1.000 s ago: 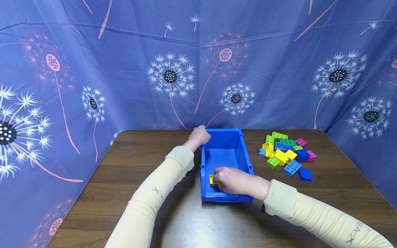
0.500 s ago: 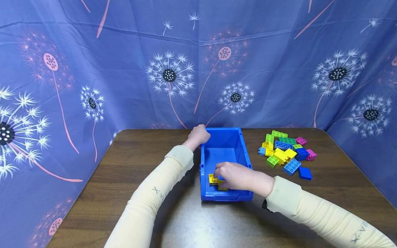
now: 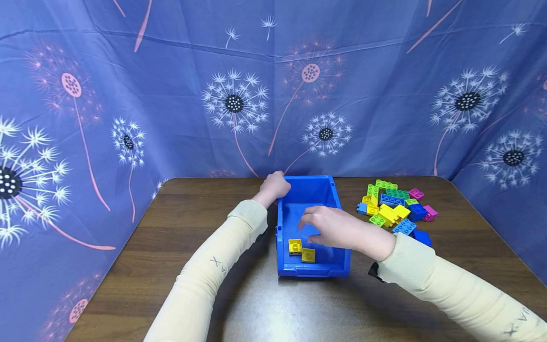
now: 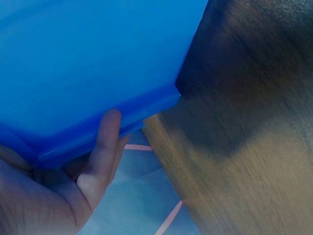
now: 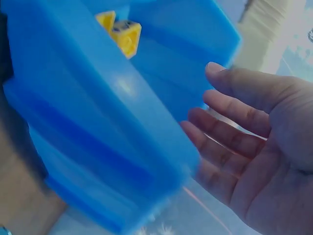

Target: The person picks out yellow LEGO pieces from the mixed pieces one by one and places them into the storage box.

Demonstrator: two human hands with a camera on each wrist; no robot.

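A blue plastic bin (image 3: 314, 272) stands on the table, and my left hand (image 3: 275, 185) grips its far left corner. In the left wrist view the fingers of that hand (image 4: 105, 147) lie against the bin's wall (image 4: 88, 63) at the rim. Two yellow toy bricks lie on the bin's floor near the front: a hollow-looking one (image 3: 295, 246) on the left and a flatter-looking one (image 3: 308, 255) beside it. Above the bin's right side hovers my right hand (image 3: 337, 229), fingers spread and holding nothing. The right wrist view shows its bare palm (image 5: 274, 166) beside the bin.
Right of the bin lies a loose pile of toy bricks in yellow (image 3: 387, 215), green (image 3: 397, 194), pink (image 3: 429, 213) and blue (image 3: 405, 226). A wooden table (image 3: 192, 228) carries everything. Behind it hangs a blue dandelion-print cloth (image 3: 179, 95).
My right hand has let go of the second yellow brick, leaving it on the bin's floor, and has risen back and to the right. The left hand has stayed at the bin's corner.
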